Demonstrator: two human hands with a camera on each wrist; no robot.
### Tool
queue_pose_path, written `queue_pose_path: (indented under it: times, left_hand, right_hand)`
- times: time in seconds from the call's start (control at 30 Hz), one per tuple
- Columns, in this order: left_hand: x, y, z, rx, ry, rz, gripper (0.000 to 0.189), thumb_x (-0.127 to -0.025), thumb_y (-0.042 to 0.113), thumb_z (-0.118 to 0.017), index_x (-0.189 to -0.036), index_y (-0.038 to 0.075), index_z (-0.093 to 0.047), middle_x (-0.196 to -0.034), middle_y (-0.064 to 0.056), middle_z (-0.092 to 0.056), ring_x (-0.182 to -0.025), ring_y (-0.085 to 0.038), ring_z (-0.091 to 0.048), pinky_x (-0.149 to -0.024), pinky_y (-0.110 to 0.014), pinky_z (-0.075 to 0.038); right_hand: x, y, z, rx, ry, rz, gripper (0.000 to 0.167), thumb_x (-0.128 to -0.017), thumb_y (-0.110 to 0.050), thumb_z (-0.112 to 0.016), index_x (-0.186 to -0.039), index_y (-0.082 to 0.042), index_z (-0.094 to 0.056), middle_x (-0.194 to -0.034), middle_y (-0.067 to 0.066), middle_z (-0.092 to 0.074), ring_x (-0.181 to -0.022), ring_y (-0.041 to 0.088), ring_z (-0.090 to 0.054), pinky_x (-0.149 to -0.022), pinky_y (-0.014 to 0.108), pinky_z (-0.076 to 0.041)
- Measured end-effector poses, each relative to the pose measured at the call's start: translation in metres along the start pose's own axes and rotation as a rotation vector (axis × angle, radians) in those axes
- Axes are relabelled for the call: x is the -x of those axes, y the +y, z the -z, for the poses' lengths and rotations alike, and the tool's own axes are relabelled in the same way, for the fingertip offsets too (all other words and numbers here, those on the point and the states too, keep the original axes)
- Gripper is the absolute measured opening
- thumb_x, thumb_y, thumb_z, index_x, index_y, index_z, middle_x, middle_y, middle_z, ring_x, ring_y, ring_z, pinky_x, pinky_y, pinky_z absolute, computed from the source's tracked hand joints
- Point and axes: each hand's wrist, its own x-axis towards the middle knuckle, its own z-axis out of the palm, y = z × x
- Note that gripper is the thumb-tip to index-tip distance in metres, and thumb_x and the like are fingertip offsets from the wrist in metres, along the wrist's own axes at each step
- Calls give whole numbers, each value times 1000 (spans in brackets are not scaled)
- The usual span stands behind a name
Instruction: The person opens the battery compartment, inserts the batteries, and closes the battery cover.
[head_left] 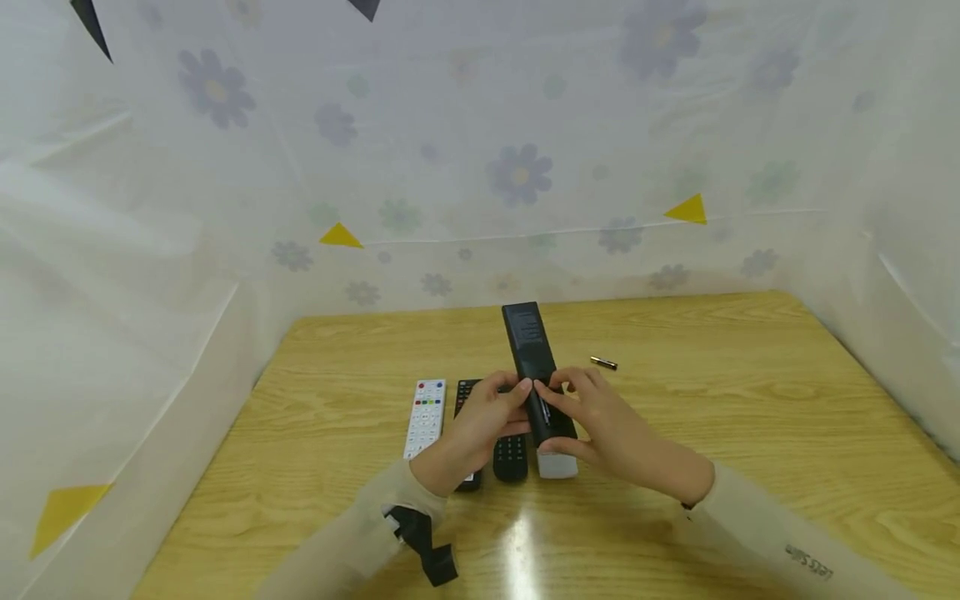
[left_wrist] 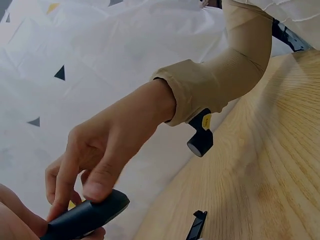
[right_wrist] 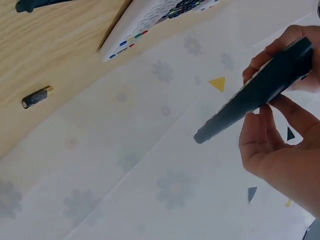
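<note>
A black remote control [head_left: 528, 333] is held up over the table, its back with printed text facing up and its far end tilted away. My left hand [head_left: 483, 421] grips its left side, thumb on top. My right hand [head_left: 607, 421] holds it from the right, thumb at the near end and index fingertip close to the left thumb. A silvery streak shows on the back of the remote between the right thumb and index finger. In the left wrist view, a thumb presses on the top of the remote [left_wrist: 90, 220] while fingers curl round its side.
A white remote [head_left: 426, 412] and two black remotes, one the right-hand one [head_left: 511, 462], lie in a row. A white end [head_left: 557, 465] shows under the held remote. One small battery [head_left: 603, 363] lies farther right. A patterned sheet [head_left: 465, 167] surrounds the table [head_left: 712, 375].
</note>
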Motion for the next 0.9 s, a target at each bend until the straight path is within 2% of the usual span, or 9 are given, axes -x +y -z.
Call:
queue_pose_path:
  times: [0.17, 0.23, 0.3, 0.43, 0.53, 0.63, 0.77, 0.9]
  left_hand:
    - [-5, 0, 0, 24, 7, 29, 28, -101, 20, -52, -118, -2, -54, -109, -19, -68, -90, -21, -68, -84, -39, -56]
    - [-5, 0, 0, 27, 23, 24, 26, -101, 19, -52, -116, -2, -54, -109, -19, -68, -88, -21, -69, -83, -40, -56]
    - [-5, 0, 0, 29, 33, 15, 24, -101, 18, -52, -115, -2, -54, -108, -20, -68, -87, -21, -69, -83, -40, -56]
    - [-4, -1, 0, 37, 26, 7, 23, -101, 17, -52, -113, -2, -54, -109, -21, -68, -88, -22, -69, -84, -40, -56]
    - [-3, -2, -1, 41, 23, 13, 22, -101, 17, -52, -113, -2, -54, -108, -21, -68, -87, -21, -69, -83, -39, -56]
    - [-2, -3, -1, 40, 26, 22, 22, -101, 16, -52, -114, -1, -54, -108, -21, -68, -87, -21, -69, -83, -39, -56]
    - [-1, -3, -3, 40, 13, 34, 24, -101, 17, -52, -117, -1, -54, -109, -18, -68, -89, -21, -68, -84, -39, -56]
    - [3, 1, -5, 34, -13, 33, 27, -102, 17, -51, -121, -1, -53, -111, -19, -67, -93, -24, -68, -84, -39, -56]
  right_hand:
    - [-8, 34, 14, -200, 39, -96, 29, -94, -14, -64, -121, -5, -66, -111, 4, -53, -89, 13, -49, -68, 31, -46]
    - [-10, 56, 17, -206, 45, -163, 23, -94, -6, -62, -116, -5, -68, -107, 3, -57, -84, 12, -54, -68, 32, -50]
    - [-10, 79, 17, -164, 16, -231, 22, -93, -1, -61, -114, -1, -67, -101, 6, -59, -81, 15, -58, -69, 34, -54]
    - [-3, 117, 7, -25, -184, -385, 25, -92, 3, -61, -115, 9, -64, -97, 14, -58, -84, 26, -60, -73, 39, -55]
    - [1, 134, -4, 32, -344, -472, 28, -92, 3, -60, -119, 12, -61, -96, 17, -57, -87, 30, -59, -75, 41, -55]
    - [2, 143, -12, 44, -408, -475, 28, -91, 5, -60, -119, 11, -62, -94, 16, -58, -84, 28, -58, -74, 41, -54]
    - [-1, 148, -15, 37, -407, -411, 22, -87, 12, -58, -105, 6, -69, -86, 15, -61, -75, 23, -54, -66, 39, -49]
    - [-2, 149, -14, 35, -413, -395, 23, -84, 15, -58, -102, 7, -69, -91, 19, -66, -78, 27, -60, -70, 41, -53]
